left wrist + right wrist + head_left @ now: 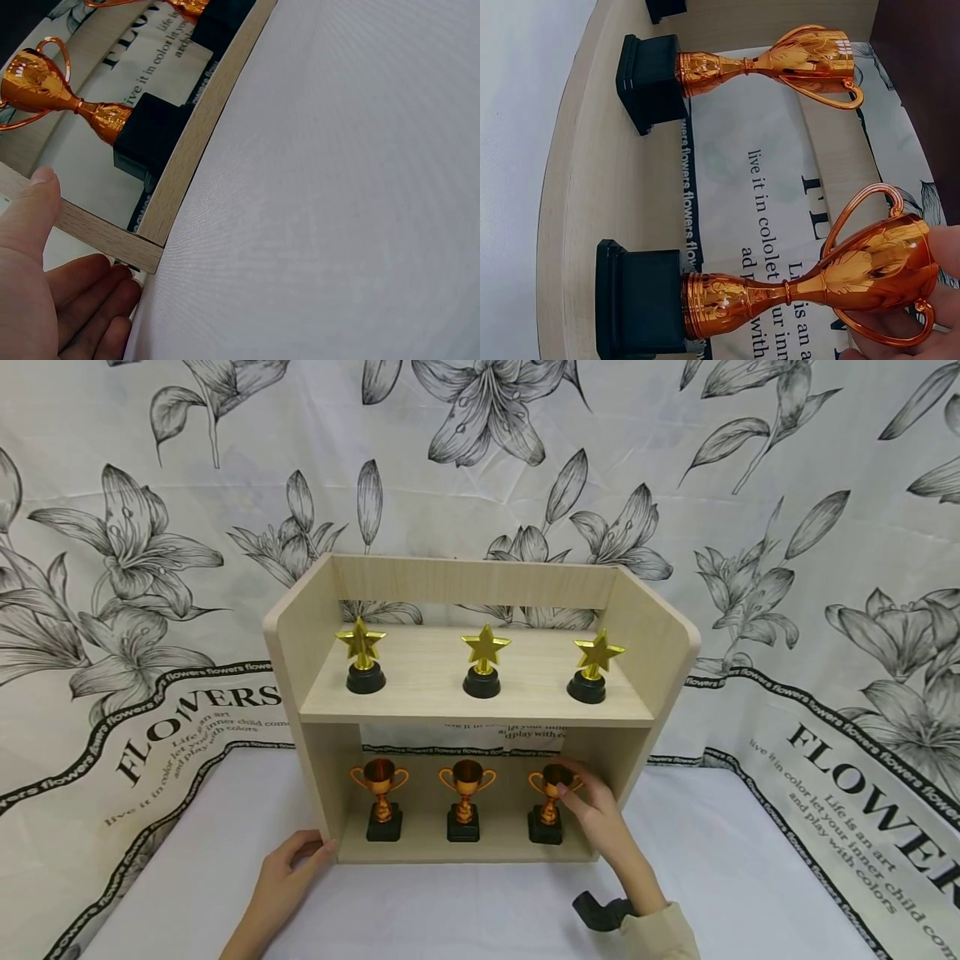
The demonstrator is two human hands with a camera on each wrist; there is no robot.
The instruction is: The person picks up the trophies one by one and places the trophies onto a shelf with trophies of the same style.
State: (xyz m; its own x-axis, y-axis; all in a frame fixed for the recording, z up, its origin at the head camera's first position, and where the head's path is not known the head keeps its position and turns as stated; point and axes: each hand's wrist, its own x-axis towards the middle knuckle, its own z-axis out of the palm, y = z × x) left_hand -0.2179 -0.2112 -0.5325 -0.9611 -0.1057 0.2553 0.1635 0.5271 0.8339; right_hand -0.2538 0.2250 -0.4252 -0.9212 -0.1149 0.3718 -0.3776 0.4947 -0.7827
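A light wooden two-level shelf [480, 585] stands on a white tabletop [450, 910]. Its lower level holds three orange cup trophies on black bases: left [381, 810], middle [465, 810], right [545, 831]. My right hand [581, 797] pinches the bowl of the right cup [870, 262], and its fingers [946, 251] show on both sides of the bowl. The cup stands upright on the lower board. My left hand [292, 868] rests at the shelf's lower left corner. Its thumb [34, 206] lies on the side panel's front edge, with the fingers straight along the outside.
Three gold star trophies [484, 662] stand in a row on the upper level. A flower-printed cloth [150, 527] hangs behind and drapes onto the table sides. A black strap [600, 912] sits at my right wrist. White tabletop [337, 187] stretches in front of the shelf.
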